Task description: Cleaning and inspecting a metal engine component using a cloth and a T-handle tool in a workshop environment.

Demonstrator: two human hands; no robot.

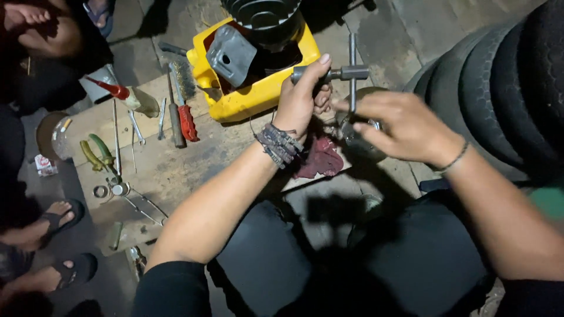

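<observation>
My left hand (302, 97) grips the left arm of a grey metal cross wrench (351, 72), thumb up along the bar. My right hand (399, 126) is closed over the wrench's lower shaft and a round shiny metal part (358, 144) beneath it. A dark red rag (320, 158) lies just under my left wrist on the wooden board (176, 170). The wrench's lower tip is hidden by my right hand.
A yellow cut-open container (247, 100) holds dark parts behind the wrench. On the board lie a red-handled wire brush (185, 114), green pliers (100, 152), thin rods and small rings. Stacked tyres (499, 88) stand at right. Another person's sandalled feet (59, 217) are at left.
</observation>
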